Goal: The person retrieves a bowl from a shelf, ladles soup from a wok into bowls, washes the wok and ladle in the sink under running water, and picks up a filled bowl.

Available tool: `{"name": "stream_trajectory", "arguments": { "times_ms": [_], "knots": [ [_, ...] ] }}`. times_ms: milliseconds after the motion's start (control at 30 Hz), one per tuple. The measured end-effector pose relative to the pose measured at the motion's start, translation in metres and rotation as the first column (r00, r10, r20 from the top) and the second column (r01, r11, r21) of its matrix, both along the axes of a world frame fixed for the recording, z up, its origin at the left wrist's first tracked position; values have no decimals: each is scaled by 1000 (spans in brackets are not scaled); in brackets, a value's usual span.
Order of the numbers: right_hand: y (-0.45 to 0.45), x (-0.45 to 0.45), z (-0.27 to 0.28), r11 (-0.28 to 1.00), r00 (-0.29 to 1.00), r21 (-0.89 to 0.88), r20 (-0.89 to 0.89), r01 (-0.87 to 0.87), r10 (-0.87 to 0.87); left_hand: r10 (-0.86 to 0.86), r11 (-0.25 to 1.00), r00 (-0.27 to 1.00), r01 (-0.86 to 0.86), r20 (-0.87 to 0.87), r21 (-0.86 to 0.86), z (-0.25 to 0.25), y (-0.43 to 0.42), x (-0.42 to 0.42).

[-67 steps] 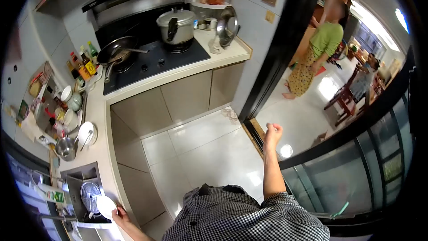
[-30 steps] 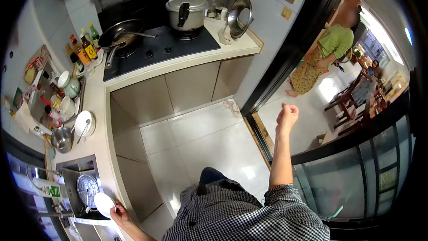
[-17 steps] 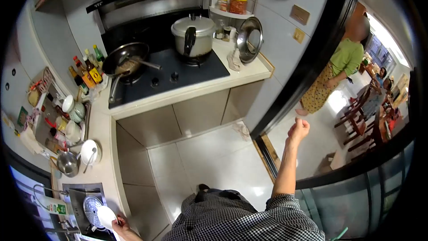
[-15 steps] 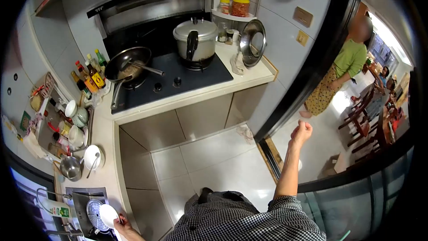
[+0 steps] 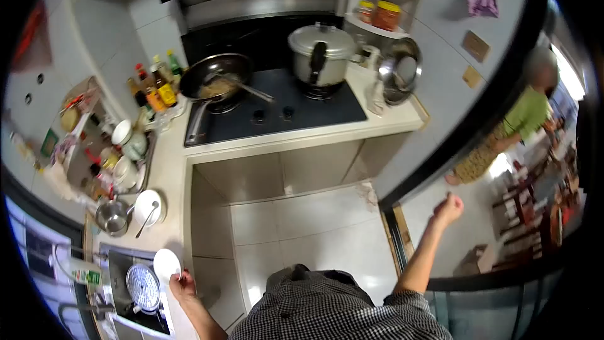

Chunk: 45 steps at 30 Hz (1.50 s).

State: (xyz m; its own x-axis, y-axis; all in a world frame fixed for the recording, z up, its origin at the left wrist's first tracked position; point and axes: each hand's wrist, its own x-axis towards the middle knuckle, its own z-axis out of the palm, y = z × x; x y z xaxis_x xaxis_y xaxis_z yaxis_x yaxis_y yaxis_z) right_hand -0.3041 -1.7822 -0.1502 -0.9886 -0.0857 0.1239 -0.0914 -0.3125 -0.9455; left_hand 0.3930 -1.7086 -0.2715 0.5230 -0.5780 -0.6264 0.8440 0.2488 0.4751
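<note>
My left hand (image 5: 183, 284) is closed on the rim of a small white dish (image 5: 167, 265), held over the counter beside the sink (image 5: 119, 271). Inside the sink lies a round perforated metal strainer (image 5: 143, 287). Just beyond the dish, a white bowl (image 5: 146, 203) with a spoon (image 5: 148, 218) in it stands on the counter, next to a small steel pot (image 5: 113, 217). My right hand (image 5: 448, 210) is raised out to the right near the doorway, slightly blurred, its fingers curled with nothing visible in them.
A wok (image 5: 217, 79) with a utensil and some food sits on the left burner, its handle sticking out in front. A pressure cooker (image 5: 321, 56) occupies the right burner. Sauce bottles (image 5: 154, 88) line the corner. Through the doorway a person (image 5: 519, 123) in green stands near chairs.
My view has shifted, so the kitchen sits farther right and higher in it. The white dish in my left hand has moved from over the sink to the counter side.
</note>
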Motion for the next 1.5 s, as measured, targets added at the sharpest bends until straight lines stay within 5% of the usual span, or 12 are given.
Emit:
{"name": "stream_trajectory", "arguments": {
  "times_ms": [100,300,433,700,767,867,900,1000,1100,1133,1267,1500],
  "knots": [
    [1,18,6,994,998,89,7,65,-66,-180,983,984,181,13,-41,-76,9,75],
    [9,7,25,994,992,12,59,109,-109,-105,993,977,114,186,-42,-72,22,82],
    [23,5,10,990,991,78,57,114,-118,-120,988,974,98,-192,-118,-45,44,87],
    [12,40,9,997,996,60,63,57,-61,-62,998,992,62,-112,-2,-9,34,64],
    [0,51,34,997,999,66,32,36,-38,-31,999,999,30,-17,-14,-29,38,77],
    [-24,-30,49,1000,976,23,-215,-19,23,-188,977,965,166,-183,-131,-38,37,98],
    [-33,-21,97,991,910,-117,-400,67,-109,-172,980,974,154,-149,-124,-44,33,104],
    [-22,-8,226,982,875,185,-467,-42,126,-152,988,974,150,-165,-27,-41,35,118],
    [-23,9,260,999,866,-13,-500,-36,25,-357,927,927,337,-117,-164,-56,37,125],
    [-33,15,248,991,850,24,-511,-132,125,-230,971,973,232,37,-66,-6,29,75],
    [-57,30,127,935,649,228,-674,-272,353,-103,995,994,103,-17,-2,6,20,49],
    [-37,168,-60,414,507,634,-39,-654,861,15,997,999,-11,-46,70,7,30,37]
  ]
}}
